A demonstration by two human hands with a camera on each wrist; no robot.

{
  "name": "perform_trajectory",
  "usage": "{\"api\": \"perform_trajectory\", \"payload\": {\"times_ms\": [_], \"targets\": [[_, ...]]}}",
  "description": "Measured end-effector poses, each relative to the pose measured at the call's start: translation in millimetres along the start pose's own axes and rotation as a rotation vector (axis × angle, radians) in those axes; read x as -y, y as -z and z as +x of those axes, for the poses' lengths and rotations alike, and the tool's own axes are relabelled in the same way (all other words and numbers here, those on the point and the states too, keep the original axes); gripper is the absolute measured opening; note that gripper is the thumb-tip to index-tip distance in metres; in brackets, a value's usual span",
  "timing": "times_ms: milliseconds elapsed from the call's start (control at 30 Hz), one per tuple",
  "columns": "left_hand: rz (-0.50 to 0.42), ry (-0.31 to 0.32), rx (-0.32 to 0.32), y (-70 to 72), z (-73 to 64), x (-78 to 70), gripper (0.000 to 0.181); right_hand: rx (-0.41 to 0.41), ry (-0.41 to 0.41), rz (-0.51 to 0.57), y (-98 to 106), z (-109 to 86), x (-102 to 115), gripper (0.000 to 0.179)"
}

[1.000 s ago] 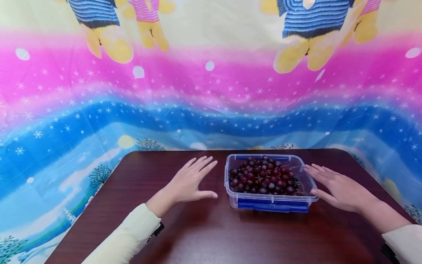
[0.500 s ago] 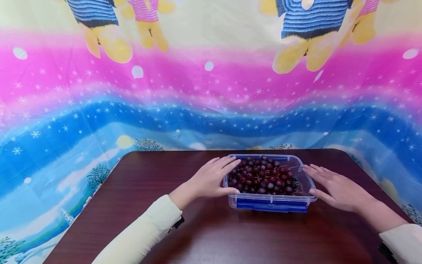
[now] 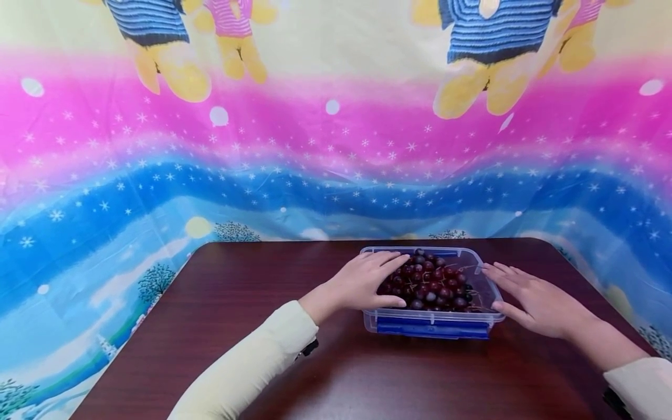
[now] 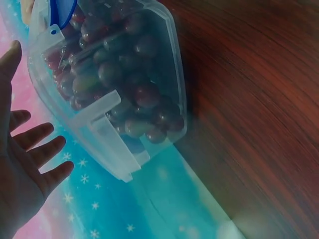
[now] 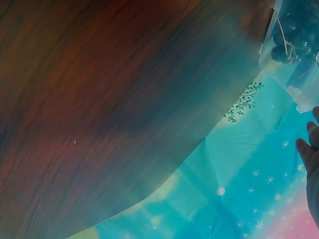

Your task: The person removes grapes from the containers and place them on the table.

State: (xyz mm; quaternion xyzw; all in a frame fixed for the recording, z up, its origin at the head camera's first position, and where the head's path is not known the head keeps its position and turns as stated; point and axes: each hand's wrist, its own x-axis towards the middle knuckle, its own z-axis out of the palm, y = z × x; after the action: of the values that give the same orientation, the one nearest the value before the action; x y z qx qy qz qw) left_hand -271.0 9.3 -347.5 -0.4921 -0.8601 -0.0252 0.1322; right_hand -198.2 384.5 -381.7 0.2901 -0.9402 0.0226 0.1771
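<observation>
A clear plastic food container (image 3: 433, 328) with blue side clips stands on the table, filled with dark red grapes (image 3: 433, 283) on their stems. Over its left end reaches my left hand (image 3: 362, 284), fingers straight and thumb apart, hiding the left rim and some grapes. In the left wrist view that hand (image 4: 30, 167) is spread above the container's wall (image 4: 172, 55), with no grape between the fingers. My right hand (image 3: 535, 297) is beside the right rim, fingers extended, fingertips right at the edge. Only part of the right hand (image 5: 310, 159) shows in the right wrist view.
The dark brown wooden table (image 3: 252, 274) has rounded far corners. A printed cloth (image 3: 315, 146) with bears and snowflakes hangs behind it and along both sides. The container is near the table's far edge, right of centre.
My left hand has moved right, from the bare table beside the container to over its left end. The right hand and the container have stayed in place.
</observation>
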Motion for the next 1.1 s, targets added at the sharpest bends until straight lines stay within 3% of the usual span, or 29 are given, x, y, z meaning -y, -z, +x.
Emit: {"api": "perform_trajectory", "payload": {"times_ms": [267,833,1100], "targets": [[0.015,0.041,0.053,-5.0,17.2,-3.9,0.087,0.007,-0.009,0.013,-1,-0.2,0,0.068],[0.055,0.033,0.189,-15.9,39.9,-13.7,0.083,-0.012,0.004,0.003,-2,-0.5,0,0.068],[0.079,0.044,0.184,-17.8,43.2,-17.9,0.087,-0.017,0.004,0.007,-3,-0.4,0,0.067]]}}
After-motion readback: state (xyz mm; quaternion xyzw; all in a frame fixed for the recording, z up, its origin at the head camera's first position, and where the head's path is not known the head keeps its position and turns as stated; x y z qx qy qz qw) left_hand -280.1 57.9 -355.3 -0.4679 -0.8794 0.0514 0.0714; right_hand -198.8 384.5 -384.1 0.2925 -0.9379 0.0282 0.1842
